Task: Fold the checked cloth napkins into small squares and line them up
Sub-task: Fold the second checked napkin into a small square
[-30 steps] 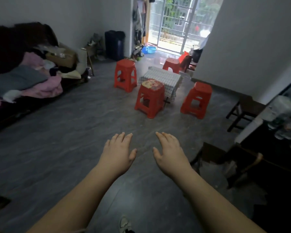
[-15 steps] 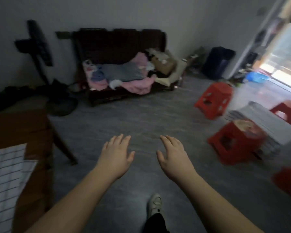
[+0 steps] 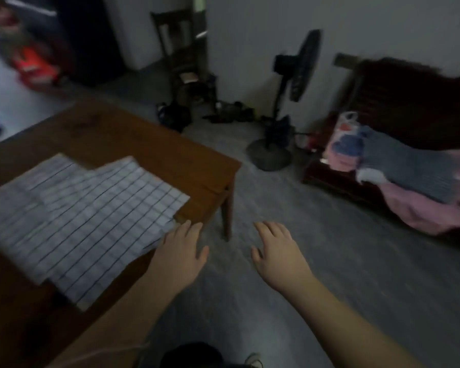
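Observation:
White checked cloth napkins (image 3: 85, 213) lie flat and overlapping on a brown wooden table (image 3: 144, 147) at the left. My left hand (image 3: 181, 251) hovers open, palm down, at the near right corner of the cloths, beside the table's edge. To its right, over the grey floor, my right hand (image 3: 276, 253) is also open and holds nothing. The picture is blurred by motion.
A standing fan (image 3: 290, 102) is on the floor beyond the table's right corner. A dark sofa (image 3: 409, 115) with pink and grey bedding (image 3: 398, 166) is at the right. A dark chair (image 3: 183, 54) stands against the far wall.
The view has swung left from the red stools and sofa to the wooden table. The checked cloths are now close under my left hand. Both hands stay open and apart.

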Tool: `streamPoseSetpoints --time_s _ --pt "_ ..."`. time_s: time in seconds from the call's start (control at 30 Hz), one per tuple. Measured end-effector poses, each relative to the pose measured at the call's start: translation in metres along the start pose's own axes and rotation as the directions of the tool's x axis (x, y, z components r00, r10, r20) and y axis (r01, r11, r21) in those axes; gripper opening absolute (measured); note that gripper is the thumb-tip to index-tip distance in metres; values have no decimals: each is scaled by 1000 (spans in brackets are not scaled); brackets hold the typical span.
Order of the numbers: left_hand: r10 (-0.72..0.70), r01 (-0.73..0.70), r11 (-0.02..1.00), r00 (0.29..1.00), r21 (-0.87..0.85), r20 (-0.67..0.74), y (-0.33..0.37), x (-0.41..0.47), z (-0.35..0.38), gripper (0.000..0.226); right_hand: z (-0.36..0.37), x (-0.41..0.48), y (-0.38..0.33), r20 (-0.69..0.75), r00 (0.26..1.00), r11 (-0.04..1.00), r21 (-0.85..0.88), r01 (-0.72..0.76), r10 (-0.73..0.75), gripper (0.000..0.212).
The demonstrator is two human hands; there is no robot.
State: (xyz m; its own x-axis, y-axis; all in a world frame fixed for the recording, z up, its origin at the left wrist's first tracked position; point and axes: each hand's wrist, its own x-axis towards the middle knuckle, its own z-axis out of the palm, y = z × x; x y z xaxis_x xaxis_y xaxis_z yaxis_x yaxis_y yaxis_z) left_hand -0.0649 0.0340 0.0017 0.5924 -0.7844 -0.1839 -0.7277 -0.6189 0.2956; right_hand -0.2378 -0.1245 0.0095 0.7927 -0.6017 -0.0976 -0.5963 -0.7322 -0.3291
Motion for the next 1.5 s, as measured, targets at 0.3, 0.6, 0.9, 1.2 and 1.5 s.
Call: streamPoseSetpoints --time_s 0.3,0.6,0.9,1.2,1.5 --pt "-448 434 886 892 -164 -61 -111 -3 8 60 54 129 -94 181 897 914 44 403 -404 60" --pt "-656 643 730 754 -232 25 -214 33 26 59 135 228 -198 419 753 837 30 547 -507 58" --pt "-737 759 630 651 -161 185 -277 46 63 69 203 257 -221 602 652 772 -91 630 -461 57" --pt "-754 759 623 647 -189 115 -244 46 82 57 203 317 -200 623 556 614 -149 775 -551 58" --pt "-728 723 654 682 -222 76 -143 75 114 61 187 366 -188 607 529 517 -217 828 -593 71"
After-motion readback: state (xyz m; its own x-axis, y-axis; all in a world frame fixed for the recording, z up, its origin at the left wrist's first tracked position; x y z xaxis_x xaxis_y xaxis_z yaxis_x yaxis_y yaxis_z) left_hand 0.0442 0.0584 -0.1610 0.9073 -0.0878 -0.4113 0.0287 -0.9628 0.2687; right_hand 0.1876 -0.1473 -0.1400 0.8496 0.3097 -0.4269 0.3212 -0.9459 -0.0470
